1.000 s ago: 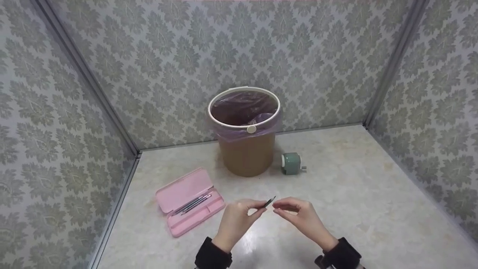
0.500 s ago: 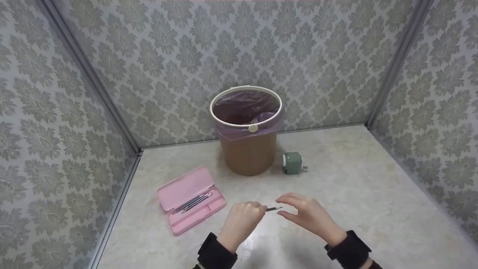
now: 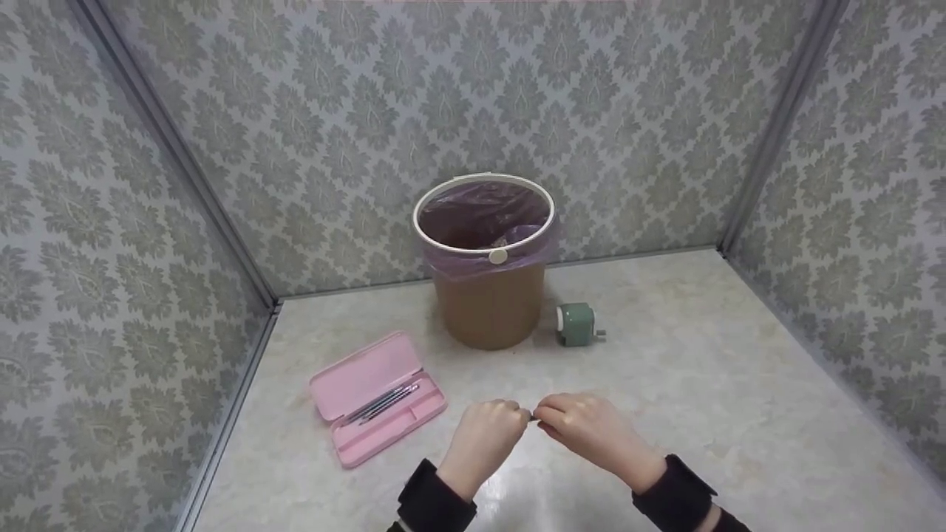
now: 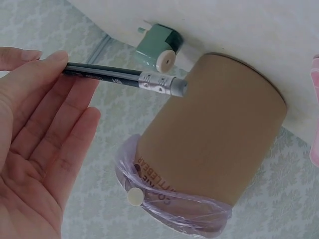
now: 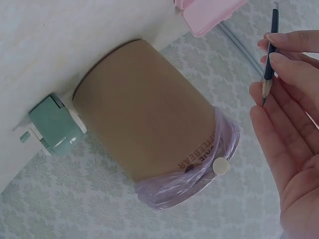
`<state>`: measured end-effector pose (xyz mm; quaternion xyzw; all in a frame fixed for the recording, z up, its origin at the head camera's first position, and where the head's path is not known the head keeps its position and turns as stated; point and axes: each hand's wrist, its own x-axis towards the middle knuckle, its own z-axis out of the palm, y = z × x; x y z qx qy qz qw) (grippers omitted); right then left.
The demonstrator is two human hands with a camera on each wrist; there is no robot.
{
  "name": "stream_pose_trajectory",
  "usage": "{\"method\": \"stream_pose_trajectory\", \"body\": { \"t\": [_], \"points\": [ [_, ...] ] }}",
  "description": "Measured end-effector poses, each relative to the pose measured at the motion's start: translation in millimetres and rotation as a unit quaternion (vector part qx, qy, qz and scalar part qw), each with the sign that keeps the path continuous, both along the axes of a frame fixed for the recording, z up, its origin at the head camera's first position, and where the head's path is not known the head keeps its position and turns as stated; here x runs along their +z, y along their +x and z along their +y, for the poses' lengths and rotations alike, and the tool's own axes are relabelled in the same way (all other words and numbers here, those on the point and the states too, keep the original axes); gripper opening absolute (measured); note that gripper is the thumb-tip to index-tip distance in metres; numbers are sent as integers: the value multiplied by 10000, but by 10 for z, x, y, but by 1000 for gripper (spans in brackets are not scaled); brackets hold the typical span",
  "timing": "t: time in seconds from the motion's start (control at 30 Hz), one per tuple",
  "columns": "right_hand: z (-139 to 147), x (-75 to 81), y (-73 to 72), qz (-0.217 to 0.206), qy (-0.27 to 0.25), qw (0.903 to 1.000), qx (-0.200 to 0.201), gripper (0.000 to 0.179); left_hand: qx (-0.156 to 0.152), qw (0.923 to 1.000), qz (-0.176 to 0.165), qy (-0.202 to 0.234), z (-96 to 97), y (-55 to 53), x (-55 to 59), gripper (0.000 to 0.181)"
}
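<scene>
A dark pencil [image 5: 270, 55] with a sharpened tip and a grey eraser end is held between both hands. My left hand [image 3: 484, 440] pinches it along the barrel, and its eraser end [image 4: 178, 86] sticks out beyond the fingers in the left wrist view. My right hand [image 3: 595, 432] meets it from the other side, thumb pressed on the barrel near the tip, with the other fingers spread under the point in the right wrist view. From the head, fingers hide most of the pencil. To the left lies an open pink pencil case [image 3: 369, 377] with several pencils [image 3: 384, 403] inside.
A brown bin [image 3: 489, 307] with a white rim and purple liner stands behind the hands, near the back wall. Right of the bin is a green crank pencil sharpener [image 3: 576, 325]. Patterned walls [image 3: 480, 89] enclose the table [image 3: 680, 369] at the back and sides.
My left hand has turned so its knuckles face up and the pencil tip points right. The right hand spread its fingers, then closed them on the pencil. The case, bin and sharpener stay put.
</scene>
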<state>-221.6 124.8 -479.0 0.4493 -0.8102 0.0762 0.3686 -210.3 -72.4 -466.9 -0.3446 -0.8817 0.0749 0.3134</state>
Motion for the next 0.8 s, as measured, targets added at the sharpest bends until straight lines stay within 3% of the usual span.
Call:
{"method": "stream_pose_trajectory", "body": {
  "t": [0.3, 0.43, 0.53, 0.63, 0.8],
  "points": [
    [22, -45, -19, -186, -147, 9995, 223, 25, -82, 9989, -37, 460, -7, -6, -40, 15],
    [40, -72, -27, -287, -331, 9987, 246, 26, -164, 9966, -318, 748, -36, -21, -53, 12],
    [61, -98, -38, -453, -485, 9974, 265, 27, -309, 9893, -688, 1252, -96, -28, -74, 9],
    [94, -133, -55, -630, -682, 9952, 301, 27, -444, 9771, -1049, 1798, -181, -32, -114, 16],
    [171, -185, -95, -799, -1035, 9905, 430, 30, -325, 9623, -1584, 2188, -314, -47, -212, 24]
  ]
}}
